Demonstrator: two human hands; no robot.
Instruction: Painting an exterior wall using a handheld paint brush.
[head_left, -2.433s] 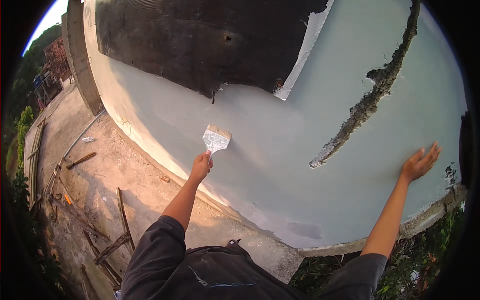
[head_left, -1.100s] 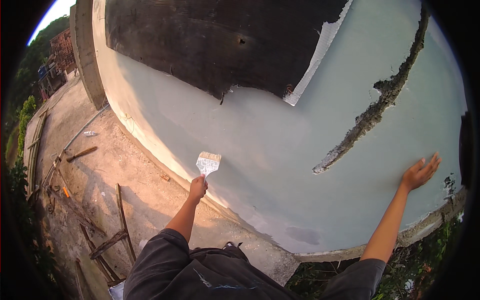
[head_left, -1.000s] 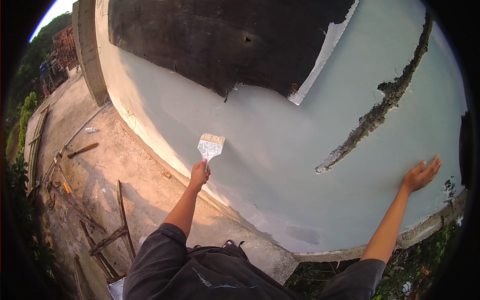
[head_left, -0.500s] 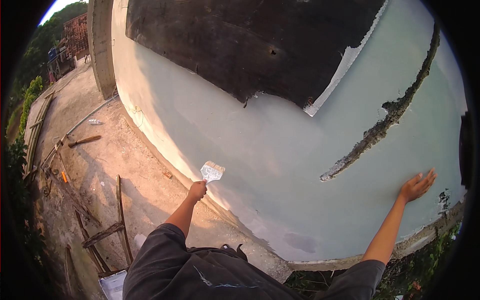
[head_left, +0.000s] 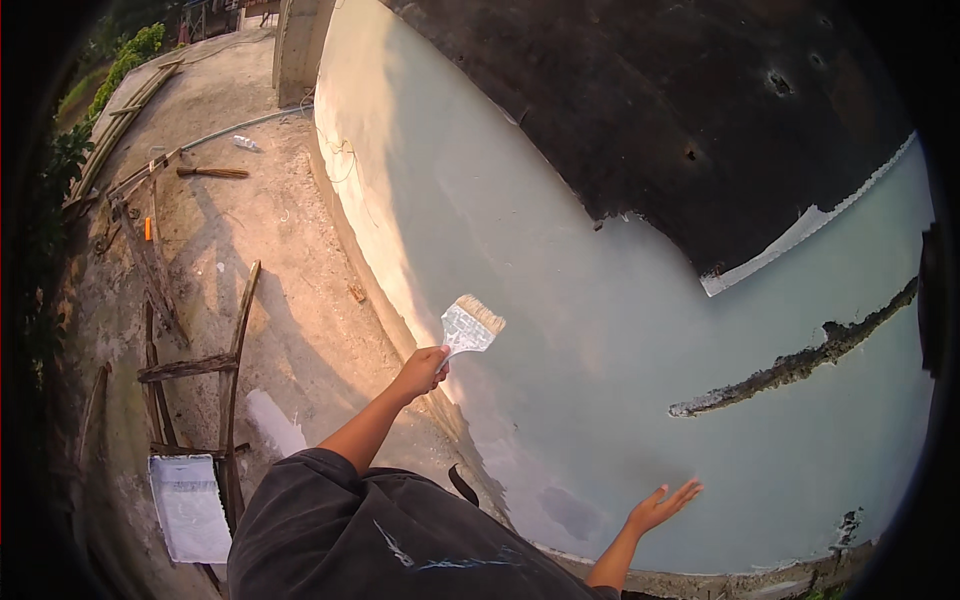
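Note:
My left hand (head_left: 420, 374) is closed around the handle of a wide, paint-smeared paintbrush (head_left: 470, 328). Its pale bristles point up and right, in front of a light grey-green wall (head_left: 560, 400). My right hand (head_left: 663, 506) is open and empty, fingers stretched out beside the lower part of that wall. Whether it touches the surface I cannot tell. Above, a large dark panel (head_left: 640, 120) with a ragged edge covers part of the wall. A rough dark crack (head_left: 800, 362) slants across the wall on the right.
At lower left, a white paint-coated tray (head_left: 190, 515) lies by a rough wooden ladder-like frame (head_left: 190, 369). On the concrete floor (head_left: 285, 225) are a stick bundle (head_left: 212, 173), a clear bottle (head_left: 246, 143) and long poles (head_left: 125, 125). A concrete post (head_left: 298, 55) stands behind.
The view has turned left, bringing the white tray into fuller sight. My right hand has come away from its flat place on the wall and in toward my body. My left hand still grips the paintbrush.

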